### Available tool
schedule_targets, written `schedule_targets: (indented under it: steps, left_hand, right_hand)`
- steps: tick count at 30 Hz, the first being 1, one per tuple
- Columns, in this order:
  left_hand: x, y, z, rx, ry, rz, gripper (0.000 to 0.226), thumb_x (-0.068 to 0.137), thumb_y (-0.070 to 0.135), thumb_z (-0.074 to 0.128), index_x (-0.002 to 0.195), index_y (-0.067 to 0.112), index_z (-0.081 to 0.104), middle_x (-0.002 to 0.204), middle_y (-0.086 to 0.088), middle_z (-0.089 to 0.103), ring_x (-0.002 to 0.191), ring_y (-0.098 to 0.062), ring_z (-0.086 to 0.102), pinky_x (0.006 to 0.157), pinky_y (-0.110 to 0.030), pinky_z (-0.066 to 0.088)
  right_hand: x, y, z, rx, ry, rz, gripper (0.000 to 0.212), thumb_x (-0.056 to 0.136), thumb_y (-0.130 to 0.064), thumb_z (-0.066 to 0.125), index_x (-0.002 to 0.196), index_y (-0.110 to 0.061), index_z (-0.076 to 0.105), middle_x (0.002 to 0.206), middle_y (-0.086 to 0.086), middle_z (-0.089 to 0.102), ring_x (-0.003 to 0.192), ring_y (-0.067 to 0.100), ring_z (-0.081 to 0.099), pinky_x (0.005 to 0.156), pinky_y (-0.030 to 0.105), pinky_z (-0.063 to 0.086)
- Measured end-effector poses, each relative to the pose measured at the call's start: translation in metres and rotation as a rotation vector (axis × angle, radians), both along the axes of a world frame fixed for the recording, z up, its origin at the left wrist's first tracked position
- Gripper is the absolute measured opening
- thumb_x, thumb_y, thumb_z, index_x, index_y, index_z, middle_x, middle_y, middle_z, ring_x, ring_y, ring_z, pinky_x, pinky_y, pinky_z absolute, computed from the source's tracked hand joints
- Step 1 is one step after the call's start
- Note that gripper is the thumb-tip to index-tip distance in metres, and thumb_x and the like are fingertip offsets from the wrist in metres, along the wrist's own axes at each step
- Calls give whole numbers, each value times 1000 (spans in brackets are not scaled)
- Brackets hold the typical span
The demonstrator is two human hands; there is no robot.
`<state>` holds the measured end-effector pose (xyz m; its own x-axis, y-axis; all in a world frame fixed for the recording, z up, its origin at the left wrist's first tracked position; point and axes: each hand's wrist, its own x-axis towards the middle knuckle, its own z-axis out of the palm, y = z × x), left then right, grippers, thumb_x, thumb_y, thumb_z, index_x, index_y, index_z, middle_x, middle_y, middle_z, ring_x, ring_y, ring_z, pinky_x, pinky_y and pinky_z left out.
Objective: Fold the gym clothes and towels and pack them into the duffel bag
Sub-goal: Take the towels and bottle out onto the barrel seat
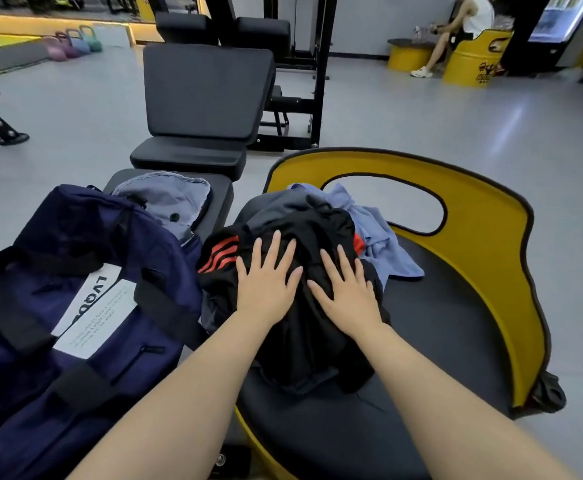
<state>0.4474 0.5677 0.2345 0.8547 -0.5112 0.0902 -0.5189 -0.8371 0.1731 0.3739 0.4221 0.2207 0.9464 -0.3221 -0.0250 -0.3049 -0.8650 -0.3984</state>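
Pressing flat with left hand (pixel 267 285) and right hand (pixel 347 295), fingers spread and gripping nothing, on crumpled black garment with red stripes (pixel 303 341), lying on round black-cushioned yellow seat (pixel 456 327) over possibly light-blue cloth (pixel 383 237); navy fabric duffel bag (pixel 75 306) sitting just left

A crumpled black garment (pixel 303 306) with red stripes tops a clothes heap beside the open navy duffel bag (pixel 58 306).

Yellow-backed black seat (pixel 449 327) carries clothes pile (pixel 317 306); bench (pixel 220 192) carries duffel bag (pixel 58 306).
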Motion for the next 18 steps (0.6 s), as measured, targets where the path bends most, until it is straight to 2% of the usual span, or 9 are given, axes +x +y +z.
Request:
schedule_targets:
  steps: [4, 8, 13, 18]
  left_hand:
    - [1, 8, -26, 88, 50, -26, 58, 100, 52, 14, 149, 35, -11, 156, 5, -23, 146, -24, -11, 115, -53, 4]
    - [-3, 10, -31, 100, 46, -21, 58, 100, 50, 17, 149, 34, -10, 156, 4, -24, 146, -23, -10, 115, -52, 3]
    - [-13, 17, -21, 116, 96, -1, 59, 100, 49, 18, 149, 33, -10, 157, 4, -21, 146, -22, -11, 116, -49, 6]
    - [-35, 16, -1, 162, 47, 35, 57, 101, 48, 17, 150, 32, -7, 159, 0, -11, 147, -23, -9, 116, -50, 3]
  right_hand:
    - [-3, -2, -17, -8, 104, 23, 67, 94, -65, 26, 147, -47, -11, 157, -14, -23, 147, 26, -15, 116, 55, 6]
    - [-6, -1, -20, -3, 124, 36, 69, 94, -65, 27, 147, -46, -12, 156, -13, -25, 146, 27, -16, 116, 55, 4]
    - [-19, -11, -4, -88, 142, 64, 71, 94, -63, 31, 149, -43, -10, 159, -10, -16, 148, 26, -6, 117, 50, 6]
    - [-54, -29, 15, -156, 102, 55, 70, 95, -62, 29, 150, -39, -8, 161, -4, -4, 148, 24, 0, 119, 45, 8]
